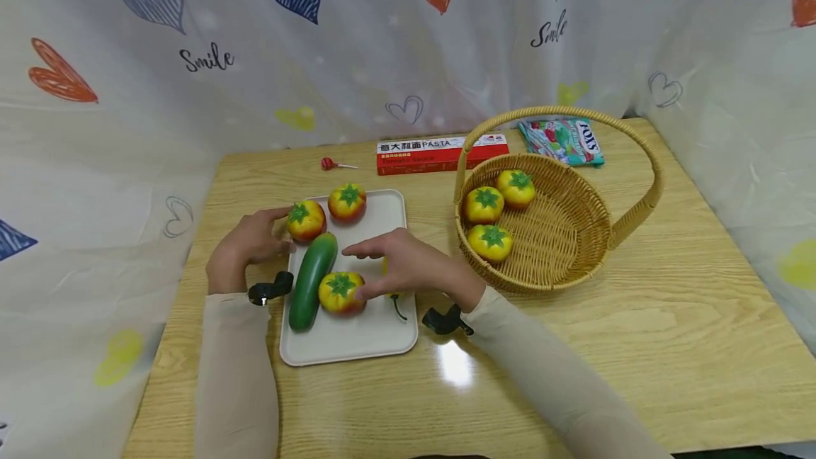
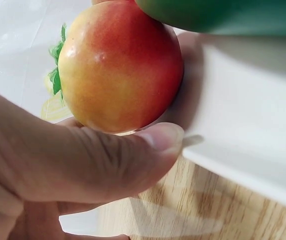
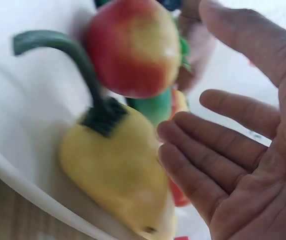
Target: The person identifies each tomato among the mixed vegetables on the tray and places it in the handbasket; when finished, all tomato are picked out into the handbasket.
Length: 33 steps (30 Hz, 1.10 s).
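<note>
One red-yellow fruit [image 1: 307,221] lies at the tray's [image 1: 382,353] far-left corner, just rightward of the nearer left hand [image 1: 251,237], loosely curved, hold unclear; right hand [image 1: 404,261] spread, empty, over yellow pepper [image 3: 118,165].

The person wears long sleeves in plain pale beige: the left sleeve [image 1: 236,381] and the right sleeve [image 1: 548,367] both fit closely and reach the wrist, with soft creases along the right forearm. A small black wrist camera [image 1: 270,289] with a curved body sits at the left cuff, a tiny bright glint on its underside; a second black wrist camera [image 1: 445,321], rounded at one end, sits at the right cuff. The left hand [image 1: 256,236] is bare, its thumbnail trimmed short. The right hand [image 1: 404,261] is also bare, with fine creases lining its palm.
</note>
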Motion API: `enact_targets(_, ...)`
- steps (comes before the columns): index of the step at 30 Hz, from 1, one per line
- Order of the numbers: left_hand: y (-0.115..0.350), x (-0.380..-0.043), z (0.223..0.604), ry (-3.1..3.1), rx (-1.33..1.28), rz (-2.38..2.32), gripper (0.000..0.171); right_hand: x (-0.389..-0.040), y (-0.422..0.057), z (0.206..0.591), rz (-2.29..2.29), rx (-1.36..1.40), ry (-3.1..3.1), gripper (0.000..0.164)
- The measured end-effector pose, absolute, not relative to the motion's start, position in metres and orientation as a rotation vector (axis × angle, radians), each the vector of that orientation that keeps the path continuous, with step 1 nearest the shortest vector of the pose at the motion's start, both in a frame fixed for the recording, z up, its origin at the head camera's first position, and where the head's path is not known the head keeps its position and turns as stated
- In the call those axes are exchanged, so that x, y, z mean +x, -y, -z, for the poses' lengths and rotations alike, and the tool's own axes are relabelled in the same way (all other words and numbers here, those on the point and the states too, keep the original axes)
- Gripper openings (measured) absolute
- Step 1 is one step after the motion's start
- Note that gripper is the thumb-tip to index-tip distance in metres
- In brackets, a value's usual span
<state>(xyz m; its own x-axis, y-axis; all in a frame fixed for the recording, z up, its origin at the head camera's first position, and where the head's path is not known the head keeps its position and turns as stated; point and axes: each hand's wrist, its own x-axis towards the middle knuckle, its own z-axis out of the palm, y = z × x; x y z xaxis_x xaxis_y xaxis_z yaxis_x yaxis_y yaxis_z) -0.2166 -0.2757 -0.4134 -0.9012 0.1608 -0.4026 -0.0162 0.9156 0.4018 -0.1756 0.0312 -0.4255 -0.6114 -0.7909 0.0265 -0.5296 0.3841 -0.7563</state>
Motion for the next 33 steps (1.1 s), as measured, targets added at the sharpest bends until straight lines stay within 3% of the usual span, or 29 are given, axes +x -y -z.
enact_targets(10, 0.277, -0.216, 0.414, -2.632, 0.103, -0.578, 0.082, -0.167, -0.013, 0.438, 0.83, -1.264, -2.399, 0.059)
enact_targets(21, 0.277, -0.215, 0.412, -2.627, 0.09, -0.575, 0.081, -0.163, -0.011, 0.44, 0.852, -1.397, -2.325, 0.057)
enact_targets(33, 0.278, -0.217, 0.412, -2.642, 0.124, -0.551, 0.081, -0.164, -0.036, 0.409, 1.095, -1.322, -2.378, 0.056)
